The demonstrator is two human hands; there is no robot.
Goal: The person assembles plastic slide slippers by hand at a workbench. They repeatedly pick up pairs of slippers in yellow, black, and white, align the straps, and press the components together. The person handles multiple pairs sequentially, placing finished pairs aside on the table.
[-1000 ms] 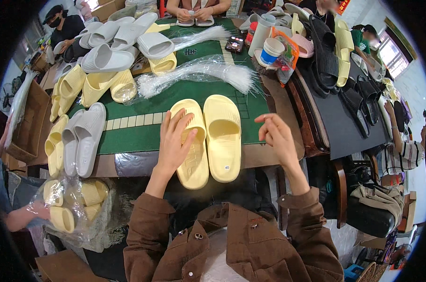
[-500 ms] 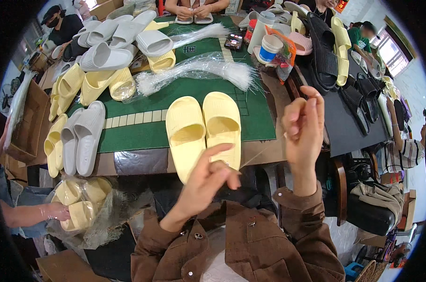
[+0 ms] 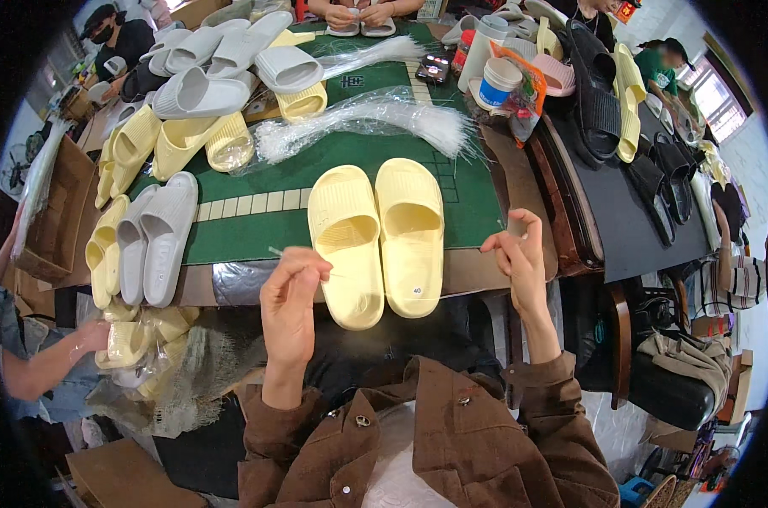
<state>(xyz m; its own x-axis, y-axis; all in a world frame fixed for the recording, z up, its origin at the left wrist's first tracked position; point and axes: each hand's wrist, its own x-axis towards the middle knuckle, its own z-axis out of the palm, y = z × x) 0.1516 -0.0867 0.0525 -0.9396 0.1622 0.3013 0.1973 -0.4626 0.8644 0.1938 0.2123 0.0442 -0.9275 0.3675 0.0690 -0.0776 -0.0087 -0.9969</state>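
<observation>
A pair of pale yellow slide sandals (image 3: 409, 254) lies side by side at the near edge of the green table mat, toes pointing away from me. Just left of the pair, my left hand (image 3: 289, 309) is closed in a pinch on a thin clear plastic strand (image 3: 275, 251), whose short end sticks out past the fingers. My right hand (image 3: 524, 267) is raised to the right of the sandals, fingers bent together; a small pale tip shows by them, too fine to make out. Neither hand touches the sandals. Beyond them lies a bundle of clear plastic strands (image 3: 367, 127).
Grey slides (image 3: 168, 241) and yellow slides (image 3: 107, 250) stand at the left, below a heap of slides (image 3: 199, 93). A white tub (image 3: 500, 82) and black slides (image 3: 591, 102) are at the right. A co-worker's hand (image 3: 91, 336) handles bagged yellow slides lower left.
My hands have moved apart: the left drew back leftward off the sandals, the right came down. The strand stretched toward my right hand no longer shows between them. The co-worker's bagged slides shifted left.
</observation>
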